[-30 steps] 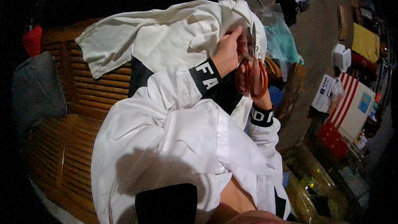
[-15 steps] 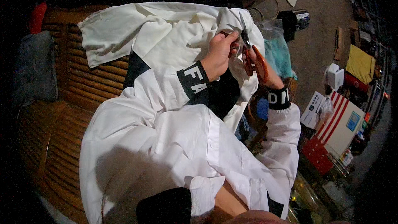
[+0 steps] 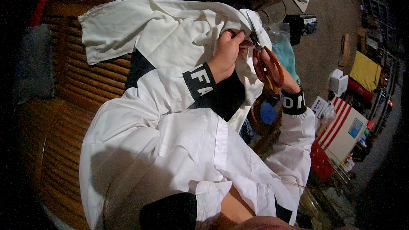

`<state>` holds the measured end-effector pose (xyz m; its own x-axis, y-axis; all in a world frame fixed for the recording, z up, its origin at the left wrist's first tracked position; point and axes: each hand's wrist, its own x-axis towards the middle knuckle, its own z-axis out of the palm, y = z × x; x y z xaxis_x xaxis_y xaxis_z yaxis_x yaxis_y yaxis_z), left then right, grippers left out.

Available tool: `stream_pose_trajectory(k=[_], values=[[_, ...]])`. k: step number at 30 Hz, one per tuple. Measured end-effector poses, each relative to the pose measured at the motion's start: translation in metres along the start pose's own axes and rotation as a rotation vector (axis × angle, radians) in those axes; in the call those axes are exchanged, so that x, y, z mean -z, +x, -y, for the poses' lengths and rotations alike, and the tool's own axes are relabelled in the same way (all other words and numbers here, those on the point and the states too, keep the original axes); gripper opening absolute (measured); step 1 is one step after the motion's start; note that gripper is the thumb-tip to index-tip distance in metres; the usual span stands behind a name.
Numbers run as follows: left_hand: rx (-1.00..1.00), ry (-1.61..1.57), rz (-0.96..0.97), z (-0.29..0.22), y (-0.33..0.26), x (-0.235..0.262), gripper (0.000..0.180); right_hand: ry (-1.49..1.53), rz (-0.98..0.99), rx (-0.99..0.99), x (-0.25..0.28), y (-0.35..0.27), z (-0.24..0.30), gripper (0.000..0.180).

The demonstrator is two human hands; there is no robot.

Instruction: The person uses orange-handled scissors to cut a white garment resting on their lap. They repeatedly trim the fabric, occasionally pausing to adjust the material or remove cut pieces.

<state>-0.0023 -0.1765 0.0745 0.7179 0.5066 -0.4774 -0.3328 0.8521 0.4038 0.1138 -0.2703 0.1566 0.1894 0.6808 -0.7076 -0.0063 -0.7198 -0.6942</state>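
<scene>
Left hand (image 3: pixel 226 55) has its fingers clamped on a fold of the white cloth (image 3: pixel 170 34), which lies over the wooden slatted bench (image 3: pixel 85 85). Right hand (image 3: pixel 272 70), just beside the left, grips orange-handled scissors (image 3: pixel 265 61) (blade tips at the cloth edge).

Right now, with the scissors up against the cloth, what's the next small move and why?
Probably close the scissors for a short snip. The right hand has them at the edge of the white cloth, and the left hand pinches that edge beside the blades, holding it steady.
</scene>
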Motion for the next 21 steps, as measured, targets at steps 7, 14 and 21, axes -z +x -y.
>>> stream_pose_trajectory(k=[7, 14, 21], values=[[-0.015, -0.130, 0.057, 0.008, 0.002, -0.004, 0.020, -0.033, -0.062, -0.121, -0.008, -0.011, 0.021, 0.045], [0.019, -0.031, 0.211, 0.021, 0.009, 0.011, 0.021, -0.063, -0.024, 0.002, -0.007, -0.009, 0.026, 0.046], [0.087, 0.045, 0.198, -0.008, -0.020, 0.006, 0.023, 0.002, -0.046, -0.041, -0.012, -0.004, 0.030, 0.045]])
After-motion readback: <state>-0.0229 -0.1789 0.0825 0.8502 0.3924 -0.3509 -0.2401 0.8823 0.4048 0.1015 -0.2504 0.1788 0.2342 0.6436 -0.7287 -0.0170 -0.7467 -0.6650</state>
